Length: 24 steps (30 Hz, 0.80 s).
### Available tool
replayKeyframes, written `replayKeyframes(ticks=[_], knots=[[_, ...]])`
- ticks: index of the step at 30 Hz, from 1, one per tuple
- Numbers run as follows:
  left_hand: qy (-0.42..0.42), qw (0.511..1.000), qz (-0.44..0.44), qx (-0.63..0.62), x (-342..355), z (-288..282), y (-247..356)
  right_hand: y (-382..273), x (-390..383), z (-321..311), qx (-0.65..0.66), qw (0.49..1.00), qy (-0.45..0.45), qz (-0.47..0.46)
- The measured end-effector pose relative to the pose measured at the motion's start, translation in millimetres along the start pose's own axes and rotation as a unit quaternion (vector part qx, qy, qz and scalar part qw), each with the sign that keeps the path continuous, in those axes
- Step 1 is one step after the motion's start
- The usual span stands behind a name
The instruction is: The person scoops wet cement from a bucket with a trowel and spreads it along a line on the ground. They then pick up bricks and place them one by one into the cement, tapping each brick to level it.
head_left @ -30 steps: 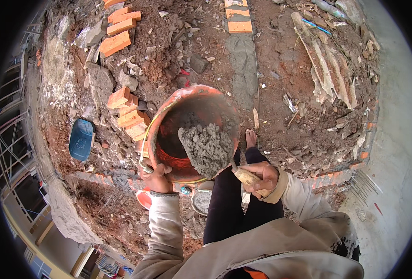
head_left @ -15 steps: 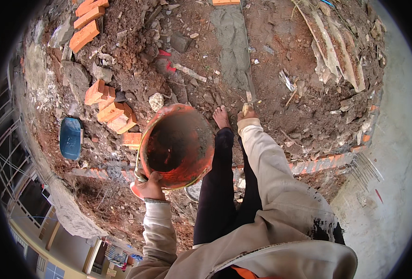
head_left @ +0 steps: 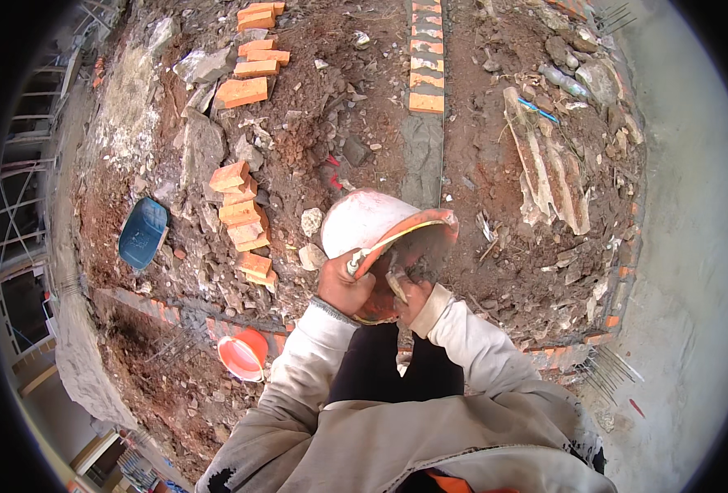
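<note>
My left hand [head_left: 346, 286] is closed on the rim and handle of an orange bucket [head_left: 368, 218] with a pale, mortar-smeared base. The bucket is tilted on its side, its mouth facing right and towards me. At that mouth my right hand [head_left: 414, 301] is closed round what looks like a trowel [head_left: 396, 278], partly hidden and coated in mortar. Grey mortar clings to the bucket's inner wall. Beyond the bucket, a strip of wet mortar [head_left: 423, 156] runs away from me along a string, with a row of orange bricks [head_left: 426, 103] at its far end.
Loose bricks [head_left: 242, 214] lie in stacks on the left. A blue tub [head_left: 143, 233] stands farther left, and a second orange bucket [head_left: 243, 355] sits by a low brick edge. Rubble and stones [head_left: 208, 66] cover the soil. Broken slabs [head_left: 545, 172] lie right, beside grey concrete [head_left: 676, 271].
The bucket has swung rightward and tipped over towards my right hand. My right hand has come up from the mortar strip to the bucket's mouth. The view now reaches farther ahead.
</note>
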<state>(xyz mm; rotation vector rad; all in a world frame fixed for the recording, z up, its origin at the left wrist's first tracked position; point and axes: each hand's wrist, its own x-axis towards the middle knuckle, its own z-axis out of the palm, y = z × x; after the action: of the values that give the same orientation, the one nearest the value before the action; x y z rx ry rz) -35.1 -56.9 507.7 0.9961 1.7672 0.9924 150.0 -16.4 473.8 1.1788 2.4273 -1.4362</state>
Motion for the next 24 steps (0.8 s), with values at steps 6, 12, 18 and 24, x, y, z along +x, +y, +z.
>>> replayKeyframes(ticks=[6, 12, 18, 24], knots=[[0.065, 0.992, 0.105, -0.026, -3.0, -60.4, 91.1, -53.3, -17.1, -81.4, -0.076, 0.99, 0.111, -0.035], [0.129, 0.97, 0.204, -0.015, 0.2, -91.5, 161.0, -111.8, -31.0, -111.5, -0.201, 0.978, 0.005, -0.063], [0.135, 0.957, 0.255, -0.039, -9.5, -106.7, 217.6, -156.2, -37.8, -163.3, -0.213, 0.971, 0.108, 0.013], [0.159, 0.927, 0.33, 0.079, -23.6, -112.0, 248.0, -162.2, -57.0, -196.4, -0.084, 0.964, 0.253, 0.018]])
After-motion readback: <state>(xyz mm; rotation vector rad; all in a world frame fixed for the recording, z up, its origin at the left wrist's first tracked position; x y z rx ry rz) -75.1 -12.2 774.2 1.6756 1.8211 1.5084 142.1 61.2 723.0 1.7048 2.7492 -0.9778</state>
